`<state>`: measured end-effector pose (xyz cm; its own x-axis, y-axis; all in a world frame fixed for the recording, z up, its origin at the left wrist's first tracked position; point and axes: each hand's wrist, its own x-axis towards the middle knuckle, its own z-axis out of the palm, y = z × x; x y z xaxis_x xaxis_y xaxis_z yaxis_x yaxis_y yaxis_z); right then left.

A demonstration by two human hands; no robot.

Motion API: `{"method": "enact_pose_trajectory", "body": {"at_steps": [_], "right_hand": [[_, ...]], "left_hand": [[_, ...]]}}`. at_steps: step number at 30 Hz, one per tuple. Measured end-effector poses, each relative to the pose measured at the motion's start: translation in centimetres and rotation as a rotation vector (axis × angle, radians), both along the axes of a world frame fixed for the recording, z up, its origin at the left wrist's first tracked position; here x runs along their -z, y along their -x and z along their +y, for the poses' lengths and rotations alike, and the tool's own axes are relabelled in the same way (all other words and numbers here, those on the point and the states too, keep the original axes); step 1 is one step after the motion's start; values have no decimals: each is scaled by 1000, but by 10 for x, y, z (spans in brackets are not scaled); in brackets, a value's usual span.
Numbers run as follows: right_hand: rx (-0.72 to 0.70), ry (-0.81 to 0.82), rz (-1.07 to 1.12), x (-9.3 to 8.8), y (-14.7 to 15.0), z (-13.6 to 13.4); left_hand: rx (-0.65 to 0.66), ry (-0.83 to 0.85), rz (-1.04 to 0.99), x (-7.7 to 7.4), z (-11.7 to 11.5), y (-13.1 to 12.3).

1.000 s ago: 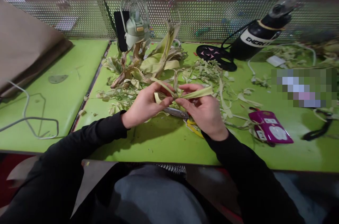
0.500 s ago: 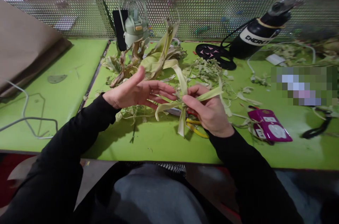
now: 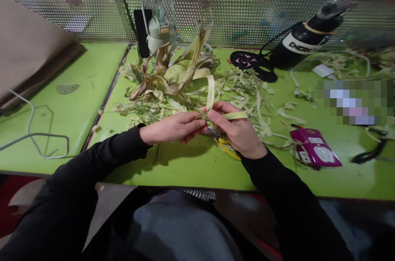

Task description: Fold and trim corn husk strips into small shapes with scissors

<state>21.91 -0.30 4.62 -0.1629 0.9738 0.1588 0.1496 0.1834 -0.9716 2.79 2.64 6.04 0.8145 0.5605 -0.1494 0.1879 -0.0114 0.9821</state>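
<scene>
My right hand (image 3: 239, 131) pinches pale green husk strips (image 3: 210, 93) where they cross. One strip rises from the fingers and another sticks out to the right. My left hand (image 3: 175, 127) is closed, its fingertips meeting the right fingers at the crossing and partly hiding it. Just below the hands lie scissors with yellow handles (image 3: 227, 149), partly covered by the right hand. Behind the hands is a heap of dried husks (image 3: 182, 68), with shredded pieces (image 3: 243, 84) scattered to its right.
A pale green bottle (image 3: 159, 37) and a phone (image 3: 142, 33) stand by the mesh screen (image 3: 234, 18). Further right are a black bottle (image 3: 296, 47), a black palette-like piece (image 3: 253, 65) and a purple packet (image 3: 317, 146). Brown paper (image 3: 33, 43) and bent wire (image 3: 29, 129) lie left.
My left hand has gone from spread fingers to closed, moving right and down onto the strips. The strips' left and lower ends are now hidden. The view has shifted slightly.
</scene>
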Motion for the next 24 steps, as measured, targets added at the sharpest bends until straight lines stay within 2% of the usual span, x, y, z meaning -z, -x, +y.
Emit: {"method": "enact_pose_trajectory", "body": {"at_steps": [7,11,14,18,21,24], "right_hand": [[173,-184,-106,-2,5,-4],[207,-208,-36,3,4,-5],[185,-157,-10,4,2,-4],[174,-132,-83,-1,-1,-4],[173,-161,-147,-4,-1,-4],[137,-152,-112,-2,1,-3]], "left_hand": [[-90,-295,-34,3,-6,-4],[-65,-405,-4,0,-6,-5],[-44,-426,52,-3,-6,-4],[-44,-406,129,-4,-9,-3],[-160,-412,165,-1,-15,-5],[-284,-359,171,5,-20,-9]]}}
